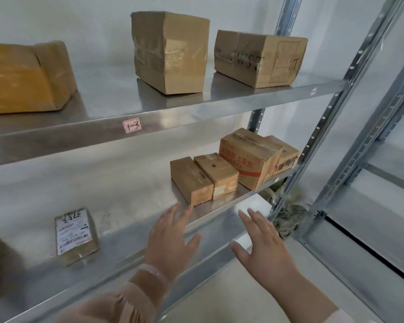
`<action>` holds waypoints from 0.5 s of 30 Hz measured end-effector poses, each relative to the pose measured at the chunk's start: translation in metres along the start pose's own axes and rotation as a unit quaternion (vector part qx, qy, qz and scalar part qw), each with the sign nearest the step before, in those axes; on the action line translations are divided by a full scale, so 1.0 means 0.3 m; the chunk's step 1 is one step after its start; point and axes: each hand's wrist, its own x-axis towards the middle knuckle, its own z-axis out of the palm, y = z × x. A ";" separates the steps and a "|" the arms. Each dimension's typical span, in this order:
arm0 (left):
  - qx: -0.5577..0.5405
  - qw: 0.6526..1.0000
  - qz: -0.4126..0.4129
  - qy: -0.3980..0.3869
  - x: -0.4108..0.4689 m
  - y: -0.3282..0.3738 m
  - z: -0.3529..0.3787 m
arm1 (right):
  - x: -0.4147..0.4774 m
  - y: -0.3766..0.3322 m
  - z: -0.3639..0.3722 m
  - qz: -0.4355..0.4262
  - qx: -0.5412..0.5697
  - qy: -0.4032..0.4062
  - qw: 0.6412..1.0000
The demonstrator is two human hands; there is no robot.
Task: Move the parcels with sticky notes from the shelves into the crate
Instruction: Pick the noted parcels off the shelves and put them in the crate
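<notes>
Steel shelving point(163, 127) filled my view, cartons on two tiers. I had both hands spread and empty, left hand point(173, 238) and right hand point(264, 243) apart, reaching toward the small brown parcels point(203, 178) at the lower shelf's front edge. No sticky note showed on them; I judged the search step underway. Next I'd need to check faces. The crate was out of sight.

A plain white wall point(79, 19) stands behind a shelf rack of dull grey metal, its shelves point(219, 117) reflecting soft, even light. Perforated uprights point(350, 73) rise at the right. A second rack point(359, 229) stands just beside it. Pale floor point(219, 299) shows below.
</notes>
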 end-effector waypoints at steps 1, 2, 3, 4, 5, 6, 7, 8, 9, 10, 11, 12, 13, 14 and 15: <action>0.001 1.000 -0.013 -0.007 0.005 0.001 0.017 | 0.037 0.018 0.010 -0.001 0.009 -0.003 1.000; 0.001 1.000 -0.023 -0.007 0.012 0.001 0.033 | 0.071 0.030 0.025 -0.002 0.019 -0.010 1.000; 0.002 1.000 -0.028 -0.001 0.023 0.000 0.050 | 0.104 0.037 0.043 -0.002 0.029 -0.018 0.999; 0.004 1.000 -0.028 0.010 0.041 -0.004 0.067 | 0.136 0.042 0.062 -0.006 0.040 -0.028 0.999; 0.003 0.999 -0.030 0.021 0.069 -0.006 0.081 | 0.169 0.045 0.082 -0.014 0.046 -0.039 0.998; -0.004 0.999 -0.036 0.022 0.105 -0.006 0.093 | 0.204 0.047 0.101 -0.025 0.046 -0.048 0.997; -0.010 0.999 -0.040 0.019 0.147 -0.006 0.105 | 0.240 0.049 0.116 -0.036 0.040 -0.057 0.997; -0.010 0.999 -0.038 0.014 0.192 -0.009 0.119 | 0.280 0.049 0.128 -0.045 0.034 -0.063 0.996; -0.004 0.999 -0.034 0.005 0.237 -0.014 0.133 | 0.320 0.050 0.136 -0.050 0.033 -0.070 0.996; 0.003 1.000 -0.029 -0.003 0.281 -0.021 0.147 | 0.360 0.050 0.140 -0.052 0.035 -0.075 0.995; 0.005 1.000 -0.027 -0.006 0.321 -0.026 0.158 | 0.397 0.052 0.144 -0.057 0.036 -0.076 0.995; 0.002 1.000 -0.029 -0.002 0.360 -0.034 0.170 | 0.433 0.054 0.146 -0.066 0.030 -0.075 0.995; -0.003 0.999 -0.032 0.005 0.397 -0.040 0.182 | 0.469 0.057 0.148 -0.077 0.023 -0.074 0.994; -0.007 0.999 -0.031 0.009 0.434 -0.048 0.195 | 0.504 0.060 0.148 -0.085 0.021 -0.073 0.993; -0.009 1.000 -0.026 0.009 0.466 -0.057 0.212 | 0.539 0.066 0.149 -0.086 0.025 -0.073 0.993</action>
